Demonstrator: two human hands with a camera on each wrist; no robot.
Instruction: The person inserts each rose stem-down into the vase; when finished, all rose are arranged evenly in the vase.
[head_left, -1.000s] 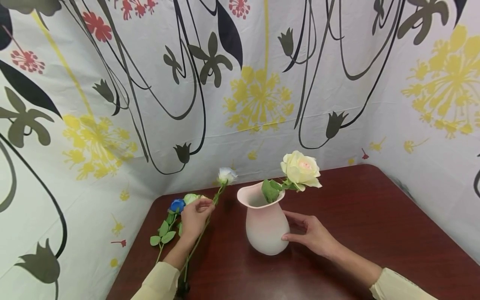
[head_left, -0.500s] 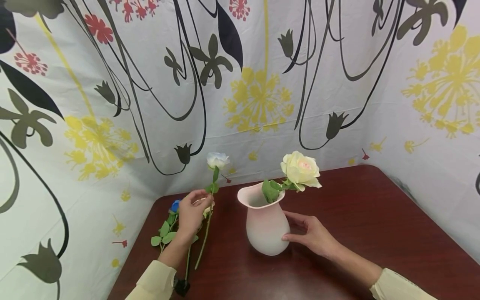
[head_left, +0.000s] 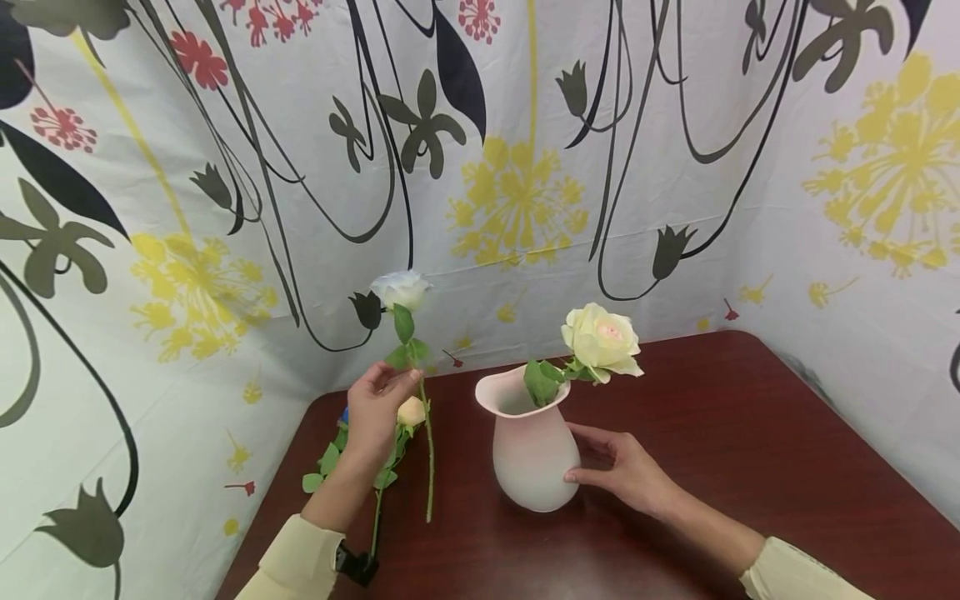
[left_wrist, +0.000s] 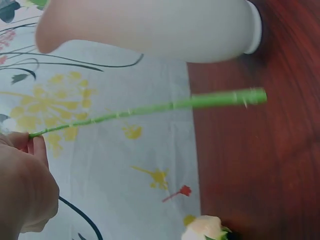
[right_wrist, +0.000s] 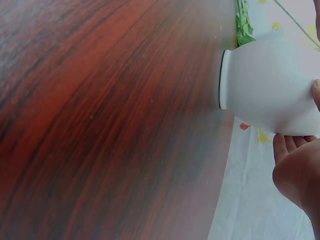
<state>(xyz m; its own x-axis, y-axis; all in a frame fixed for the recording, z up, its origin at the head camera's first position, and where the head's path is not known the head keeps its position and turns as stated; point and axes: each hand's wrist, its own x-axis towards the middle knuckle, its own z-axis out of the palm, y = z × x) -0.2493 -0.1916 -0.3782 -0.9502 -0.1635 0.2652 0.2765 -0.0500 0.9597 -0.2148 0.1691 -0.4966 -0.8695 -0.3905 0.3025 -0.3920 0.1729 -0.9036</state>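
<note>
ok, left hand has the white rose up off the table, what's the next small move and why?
Probably carry the white artificial rose rightward over the pink ceramic vase's open mouth. The left hand pinches its stem upright, cut end hanging free left of the vase; the right hand rests against the vase, which holds one cream rose.

One pink vase is standing on the table; four roses are showing: one cream, one white, one peach, one blue.

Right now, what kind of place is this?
Probably a staged tabletop booth, not a lived-in room: a dark wooden table walled in by flower-print sheets, holding only a pink vase and stemmed flowers.
</note>
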